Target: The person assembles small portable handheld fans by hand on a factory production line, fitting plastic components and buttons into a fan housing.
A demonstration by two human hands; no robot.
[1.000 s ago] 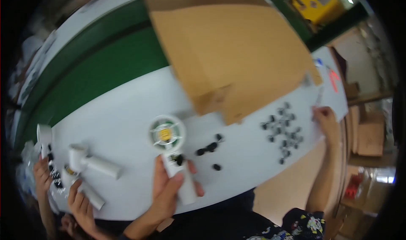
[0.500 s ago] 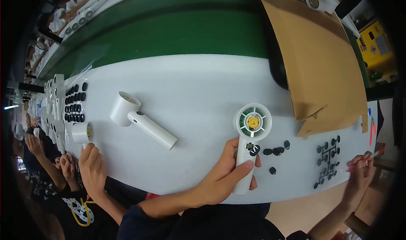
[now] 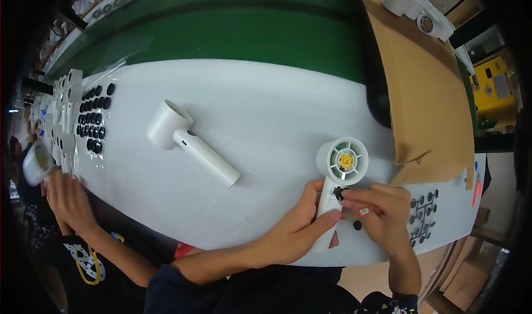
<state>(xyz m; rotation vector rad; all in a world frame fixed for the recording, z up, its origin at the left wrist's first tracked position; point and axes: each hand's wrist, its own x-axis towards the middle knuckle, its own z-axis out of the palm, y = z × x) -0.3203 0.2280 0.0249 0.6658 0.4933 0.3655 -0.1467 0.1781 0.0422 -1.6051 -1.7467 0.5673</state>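
My left hand (image 3: 293, 225) is wrapped round the handle of a white handheld fan (image 3: 327, 203), which stands nearly upright with its round grille and yellow hub facing up. At the top of the handle, by its small display, sits a small black round cap (image 3: 339, 194). My right hand (image 3: 388, 214) is closed, thumb and fingertips pinched on that cap against the handle. A small white piece with a red mark (image 3: 364, 211) shows at its fingers; its kind is unclear. One loose black cap (image 3: 357, 225) lies beside the fan; my right hand covers the area beyond.
Another white fan (image 3: 194, 148) lies left of centre on the white table. Black round parts (image 3: 94, 117) stand in rows at the left. A cardboard sheet (image 3: 426, 92) rises at the right, behind black caps on sprues (image 3: 424, 217). A co-worker's hand (image 3: 69, 203) is at the left.
My right hand has come from the far right to the fan's handle and pinches the black cap there. The co-worker's hand at the left has moved away leftward with a white fan part.
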